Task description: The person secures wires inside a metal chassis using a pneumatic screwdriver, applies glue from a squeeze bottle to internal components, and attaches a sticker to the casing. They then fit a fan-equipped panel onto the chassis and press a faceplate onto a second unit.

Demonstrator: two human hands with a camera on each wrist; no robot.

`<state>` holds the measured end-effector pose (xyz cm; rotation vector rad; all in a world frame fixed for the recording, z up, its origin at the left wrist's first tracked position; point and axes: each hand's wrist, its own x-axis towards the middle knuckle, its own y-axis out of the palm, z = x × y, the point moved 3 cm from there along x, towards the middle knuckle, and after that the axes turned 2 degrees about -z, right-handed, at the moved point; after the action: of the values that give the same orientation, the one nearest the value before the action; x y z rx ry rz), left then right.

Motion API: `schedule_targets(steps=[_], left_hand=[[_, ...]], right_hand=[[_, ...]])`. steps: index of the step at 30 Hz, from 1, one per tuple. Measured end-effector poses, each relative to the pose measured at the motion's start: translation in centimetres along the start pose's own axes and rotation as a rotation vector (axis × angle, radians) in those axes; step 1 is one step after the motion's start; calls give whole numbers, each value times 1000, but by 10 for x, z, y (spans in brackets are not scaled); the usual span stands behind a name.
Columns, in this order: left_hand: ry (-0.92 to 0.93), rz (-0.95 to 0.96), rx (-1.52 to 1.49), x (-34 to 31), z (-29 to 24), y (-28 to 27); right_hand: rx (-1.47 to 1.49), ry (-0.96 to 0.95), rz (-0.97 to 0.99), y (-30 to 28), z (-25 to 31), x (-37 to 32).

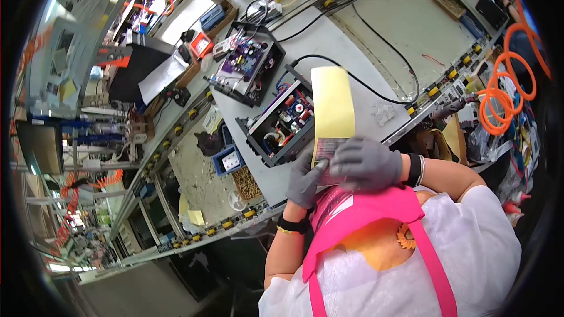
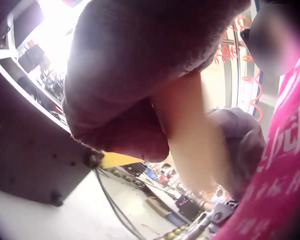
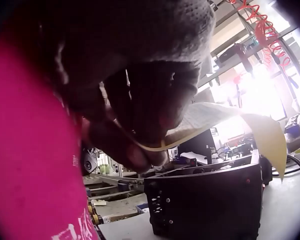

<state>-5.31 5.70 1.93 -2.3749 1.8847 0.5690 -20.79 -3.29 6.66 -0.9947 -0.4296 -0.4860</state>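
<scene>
A long yellow label sheet with a dark printed part at its near end stands out in front of the person's chest. My gloved left hand grips that near end along its left side, thumb on the printed face. The gloved right hand pinches the same end from the right, its fingers covering part of the print. In the right wrist view the sheet curves away from the fingers and droops at its far end. Just beyond the left hand sits an open black housing with wired electronics inside.
A second opened device stands farther back on the grey board. Black cables loop across the board's right side. Blue bins and a tray of small brass-coloured parts lie at left. An orange coiled hose hangs at right.
</scene>
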Motion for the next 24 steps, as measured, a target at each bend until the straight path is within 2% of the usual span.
schedule_targets(steps=[2,5,7,10,13,16,19,24], left_hand=[[74,-84,64,-9,-1,2],[187,-206,227,-21,-7,4],[183,-259,277,-30,-10,2],[213,-267,321,-38,-18,3],[246,-215,366,-44,-16,3],[188,-245,444,-47,-18,7],[237,-274,472,-47,-18,11],[190,-252,347,-47,-13,8]], right_hand=[[-70,155,-174,-6,-10,8],[240,205,-56,8,-19,15],[487,232,-19,14,-18,19],[530,246,120,23,-22,17],[507,225,51,23,-15,19],[370,174,97,23,-11,14],[344,221,230,28,-17,9],[510,246,60,29,-19,10]])
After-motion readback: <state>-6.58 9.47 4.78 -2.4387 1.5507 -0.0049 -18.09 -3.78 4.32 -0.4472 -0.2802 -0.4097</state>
